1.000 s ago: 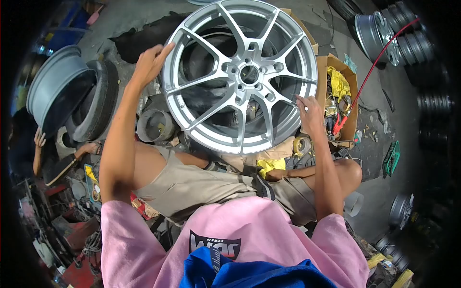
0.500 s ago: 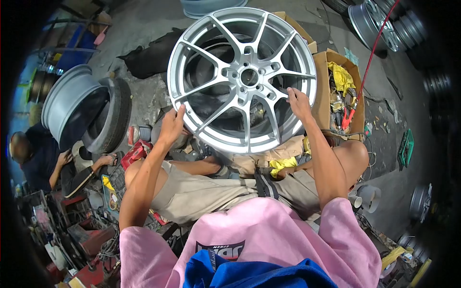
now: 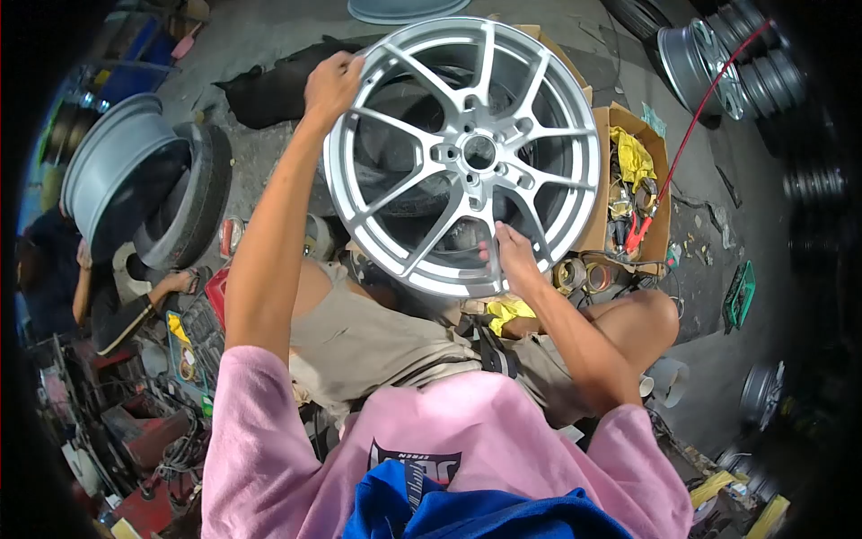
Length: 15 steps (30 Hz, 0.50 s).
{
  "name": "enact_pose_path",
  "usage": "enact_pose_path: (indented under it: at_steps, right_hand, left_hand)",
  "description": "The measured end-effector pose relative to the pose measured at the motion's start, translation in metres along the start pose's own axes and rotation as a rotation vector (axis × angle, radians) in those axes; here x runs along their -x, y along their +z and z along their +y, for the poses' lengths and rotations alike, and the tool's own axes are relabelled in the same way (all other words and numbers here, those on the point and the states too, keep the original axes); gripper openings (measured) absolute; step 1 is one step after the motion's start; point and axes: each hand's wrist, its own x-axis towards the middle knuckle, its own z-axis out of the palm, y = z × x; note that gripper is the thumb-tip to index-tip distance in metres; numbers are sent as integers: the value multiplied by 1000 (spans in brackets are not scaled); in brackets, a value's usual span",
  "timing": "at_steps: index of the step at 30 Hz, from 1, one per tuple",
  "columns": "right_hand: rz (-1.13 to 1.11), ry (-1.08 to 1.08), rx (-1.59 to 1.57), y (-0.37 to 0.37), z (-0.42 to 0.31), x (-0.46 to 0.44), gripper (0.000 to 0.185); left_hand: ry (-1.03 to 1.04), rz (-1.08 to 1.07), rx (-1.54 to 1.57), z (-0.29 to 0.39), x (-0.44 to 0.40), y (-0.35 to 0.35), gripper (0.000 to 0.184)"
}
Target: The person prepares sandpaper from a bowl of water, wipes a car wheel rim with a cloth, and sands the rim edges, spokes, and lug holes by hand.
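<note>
A silver multi-spoke alloy wheel rim (image 3: 479, 181) faces up in front of me, above my lap. My left hand (image 3: 334, 87) grips its outer edge at the upper left, fingers curled over the lip. At the bottom of the rim, my right hand (image 3: 512, 254) is closed around a lower spoke near the outer edge, some fingertips showing through the gap. Between the spokes a dark round shape shows under the rim; what it is I cannot make out fully.
A cardboard box (image 3: 588, 216) with a yellow bag and tools stands to the right. Leftward, another rim (image 3: 112, 171) leans by a tyre (image 3: 202, 193), near a seated person (image 3: 54, 278). A green tray (image 3: 739, 295) lies far right. More rims (image 3: 700, 67) sit at upper right.
The rim has turned clockwise. My left hand has moved up along its edge, and my right hand has moved down and left to the bottom spokes.
</note>
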Motion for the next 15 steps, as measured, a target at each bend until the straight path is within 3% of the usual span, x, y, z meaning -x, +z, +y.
enact_pose_path:
  at_steps: [3,5,6,7,9,10,11,13,15]
  right_hand:
    - [-90,22,-50,-11,-3,6,45]
    - [-107,-342,544,-37,0,-3,37]
    - [-10,-605,600,-37,-15,8,29]
    - [-20,-601,611,-37,-34,17,29]
    - [181,-851,871,-33,-71,35,26]
    - [151,-945,891,-29,-79,33,24]
    - [143,-944,893,-26,-80,25,24]
    - [52,-1259,1081,-17,-83,6,23]
    - [34,-1236,1179,-7,-88,-8,24]
  left_hand:
    - [133,90,-17,34,-2,16,38]
    - [229,175,-41,63,4,16,35]
    - [369,172,-23,74,8,13,32]
    - [506,168,-8,83,15,9,30]
    - [422,-160,-24,98,36,1,27]
    - [393,-296,-156,106,44,-1,27]
    - [386,-296,-157,105,49,2,27]
    - [393,-451,-313,98,56,7,27]
    - [372,-484,-341,97,59,4,30]
